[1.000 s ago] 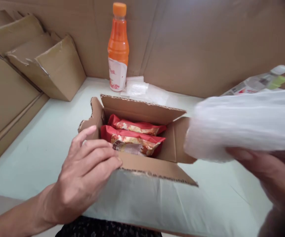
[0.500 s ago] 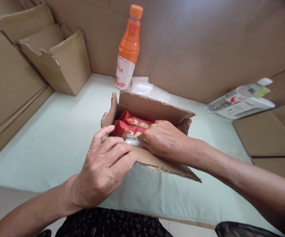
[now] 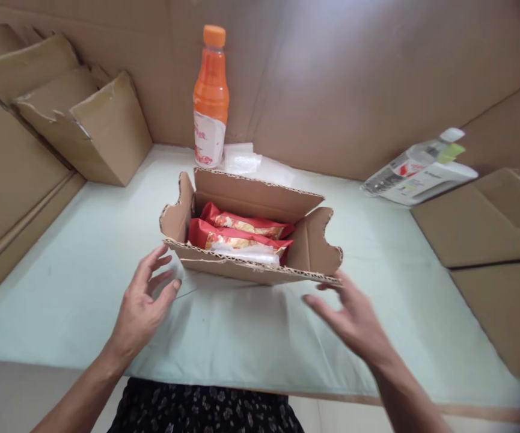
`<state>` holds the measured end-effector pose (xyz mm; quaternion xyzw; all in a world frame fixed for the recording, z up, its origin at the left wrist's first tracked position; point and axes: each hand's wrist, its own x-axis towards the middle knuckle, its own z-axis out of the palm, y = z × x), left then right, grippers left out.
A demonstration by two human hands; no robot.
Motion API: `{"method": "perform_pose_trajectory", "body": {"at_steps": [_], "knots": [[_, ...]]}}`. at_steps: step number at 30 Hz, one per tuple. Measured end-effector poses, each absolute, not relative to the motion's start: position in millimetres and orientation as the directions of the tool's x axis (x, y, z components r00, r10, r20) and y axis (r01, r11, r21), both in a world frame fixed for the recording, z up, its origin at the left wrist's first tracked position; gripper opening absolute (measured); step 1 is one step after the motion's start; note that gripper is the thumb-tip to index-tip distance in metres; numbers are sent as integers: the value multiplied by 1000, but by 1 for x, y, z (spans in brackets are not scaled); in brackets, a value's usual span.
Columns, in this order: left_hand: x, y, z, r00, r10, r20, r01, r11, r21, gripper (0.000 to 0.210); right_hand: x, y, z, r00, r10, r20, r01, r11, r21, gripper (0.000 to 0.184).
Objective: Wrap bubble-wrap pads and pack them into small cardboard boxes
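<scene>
L hand (image 3: 141,304) 8 o'clock, R hand (image 3: 352,313) 4 o'clock of cardbd box (image 3: 255,192), both wide; red snack pkts (image 3: 200,233) inside!

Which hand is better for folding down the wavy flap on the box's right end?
Probably the right hand: it's near that flap. The left hand is by the other end of the box.

On my feed I have a makeshift indoor work corner; home or workshop, I can't say. A cardboard panel (image 3: 354,84) walls off the back, a pale green tablecloth (image 3: 83,264) is spread out, cartons (image 3: 122,129) crowd its left and right ends, and an open corrugated box (image 3: 255,193) of red snack packets (image 3: 201,233) stands on it. Pale floor tiles (image 3: 343,416) show below.
</scene>
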<state>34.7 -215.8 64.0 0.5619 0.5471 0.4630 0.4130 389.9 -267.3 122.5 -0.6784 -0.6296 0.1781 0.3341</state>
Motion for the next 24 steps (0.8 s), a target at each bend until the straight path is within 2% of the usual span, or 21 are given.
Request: {"method": "perform_pose_trajectory", "body": {"at_steps": [3,6,8,12,17,20,24], "knots": [[42,-204,60,-19,1000,0,162,3,987,54,347,-248,88,111,980,163,674,47,-737,35],[52,-186,70,-93,994,55,155,-40,987,49,328,-219,89,84,974,210,603,118,-789,41],[68,-179,78,-79,991,105,119,-95,988,51,340,-214,96,121,960,252,587,136,-798,43],[129,-180,86,195,978,76,7,-79,997,52,395,-251,99,385,877,287,604,-4,-797,32],[210,-168,75,442,895,55,-54,-35,998,59,448,-320,74,542,798,264,630,-177,-756,37],[236,-157,65,487,871,61,-59,-37,998,68,471,-342,58,560,781,277,670,-231,-705,58],[242,-159,53,330,943,-36,67,15,998,71,508,-343,52,475,829,294,684,-137,-717,113]]}}
